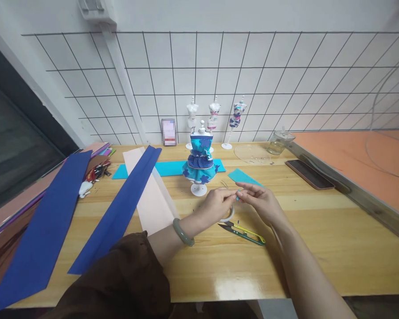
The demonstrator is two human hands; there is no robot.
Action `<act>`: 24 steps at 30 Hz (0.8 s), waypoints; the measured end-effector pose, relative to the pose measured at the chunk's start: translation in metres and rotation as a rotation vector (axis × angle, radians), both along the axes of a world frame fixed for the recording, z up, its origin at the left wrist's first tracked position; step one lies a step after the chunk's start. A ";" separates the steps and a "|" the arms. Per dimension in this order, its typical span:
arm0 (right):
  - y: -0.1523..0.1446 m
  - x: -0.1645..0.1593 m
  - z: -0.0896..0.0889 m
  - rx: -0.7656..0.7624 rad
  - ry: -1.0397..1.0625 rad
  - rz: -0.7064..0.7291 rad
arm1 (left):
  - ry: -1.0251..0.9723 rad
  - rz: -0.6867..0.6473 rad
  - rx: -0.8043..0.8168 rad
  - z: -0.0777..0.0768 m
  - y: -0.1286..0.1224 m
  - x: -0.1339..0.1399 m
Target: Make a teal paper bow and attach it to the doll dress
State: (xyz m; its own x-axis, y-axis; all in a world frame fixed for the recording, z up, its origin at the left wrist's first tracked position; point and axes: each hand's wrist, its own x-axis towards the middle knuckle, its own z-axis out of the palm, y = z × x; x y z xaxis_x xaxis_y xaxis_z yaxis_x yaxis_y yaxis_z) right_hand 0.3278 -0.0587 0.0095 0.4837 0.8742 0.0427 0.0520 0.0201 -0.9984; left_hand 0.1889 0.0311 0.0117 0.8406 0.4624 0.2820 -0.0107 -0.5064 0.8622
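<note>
Above the table, my left hand [218, 204] and my right hand [263, 203] meet fingertip to fingertip. Both pinch a tiny piece of light blue paper [238, 195], mostly covered by the fingers. Just left of them stands a small dress form [199, 165] in a layered blue and turquoise dress with dark blue shapes on it. Under my hands lies a roll of tape [231, 216], partly hidden. Yellow and green thread snips [244, 233] rest closer to me. A turquoise paper piece [244, 177] is behind my right hand.
Dark blue strips [119, 212], a pale pink sheet [153, 199] and a turquoise strip [171, 169] spread over the left side. Three small dress forms [214, 108] and a propped phone [169, 132] stand at the back. A dark phone [309, 174] and glass jar [279, 141] are at right.
</note>
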 end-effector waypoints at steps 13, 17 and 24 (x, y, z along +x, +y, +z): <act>0.002 0.007 -0.002 -0.103 -0.277 -0.065 | 0.332 0.031 0.261 0.007 0.004 -0.008; -0.004 0.010 -0.004 -0.299 -0.362 0.120 | 0.531 -0.006 0.442 0.007 0.001 -0.014; -0.015 0.005 0.003 -0.548 -0.447 0.442 | 0.656 -0.014 0.535 0.017 -0.007 -0.015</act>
